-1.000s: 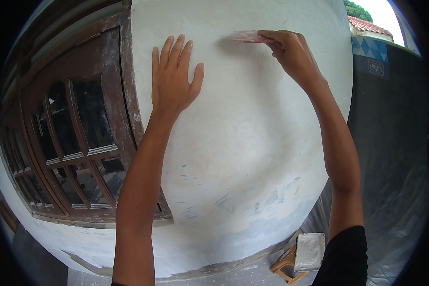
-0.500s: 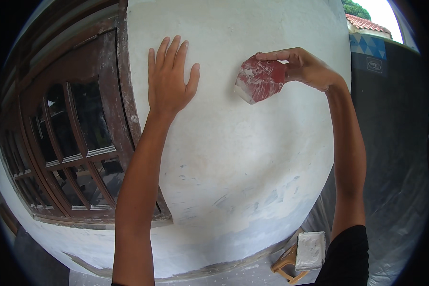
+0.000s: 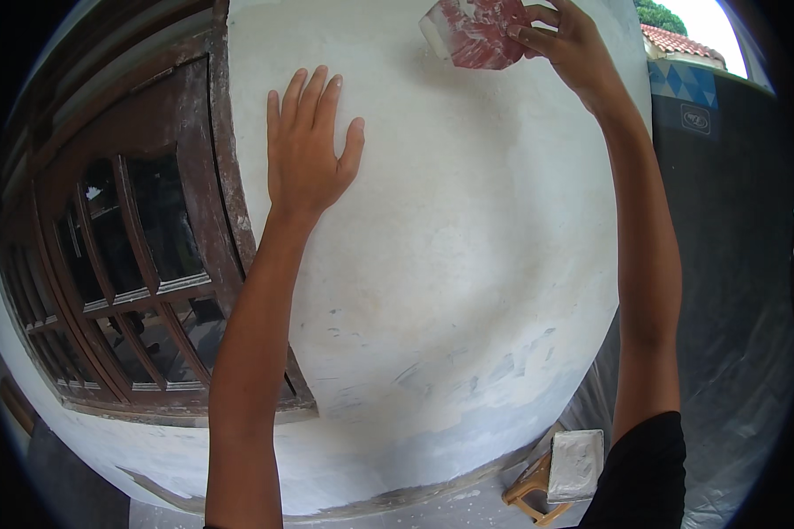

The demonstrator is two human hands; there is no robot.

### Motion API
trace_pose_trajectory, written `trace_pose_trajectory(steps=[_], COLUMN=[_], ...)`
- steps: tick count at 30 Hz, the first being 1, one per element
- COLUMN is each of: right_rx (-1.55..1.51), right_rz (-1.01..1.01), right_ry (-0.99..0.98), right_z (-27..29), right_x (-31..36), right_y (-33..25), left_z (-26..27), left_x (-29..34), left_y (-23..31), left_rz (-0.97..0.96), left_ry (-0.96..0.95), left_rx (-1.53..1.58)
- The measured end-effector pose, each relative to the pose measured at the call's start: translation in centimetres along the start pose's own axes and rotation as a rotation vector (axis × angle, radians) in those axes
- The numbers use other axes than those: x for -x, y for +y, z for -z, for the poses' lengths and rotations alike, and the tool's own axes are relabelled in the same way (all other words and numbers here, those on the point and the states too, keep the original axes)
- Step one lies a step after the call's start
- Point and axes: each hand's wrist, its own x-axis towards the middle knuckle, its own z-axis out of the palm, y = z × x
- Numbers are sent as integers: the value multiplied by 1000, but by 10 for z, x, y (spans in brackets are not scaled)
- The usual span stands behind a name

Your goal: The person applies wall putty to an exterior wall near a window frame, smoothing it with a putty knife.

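The left hand (image 3: 309, 157) lay open and flat against a whitish wall (image 3: 441, 238) beside a brown window (image 3: 188, 110), while the right hand (image 3: 573, 46) pinched a red, white-smeared scraper (image 3: 478, 35) high before the wall, and a tray (image 3: 570, 500) sat on a stool (image 3: 527, 485) at lower right.

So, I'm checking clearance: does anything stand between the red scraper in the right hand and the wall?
Nothing visible does: the right hand holds the red scraper before the wall, with the left hand farther left.
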Motion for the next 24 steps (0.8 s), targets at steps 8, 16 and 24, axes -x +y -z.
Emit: trace_pose_trajectory(steps=[8,16,24], right_rx=[552,813,891], right_rz=[729,626,783], right_ry=[342,184,153], right_z=[-62,-103,-101], right_x=[-29,-22,-12], right_y=[6,38,64], left_z=[1,2,0], left_x=[-1,-1,-4], left_y=[0,2,6], left_rz=[3,16,1], left_ry=[-9,-12,1], left_rx=[-18,-6,-6])
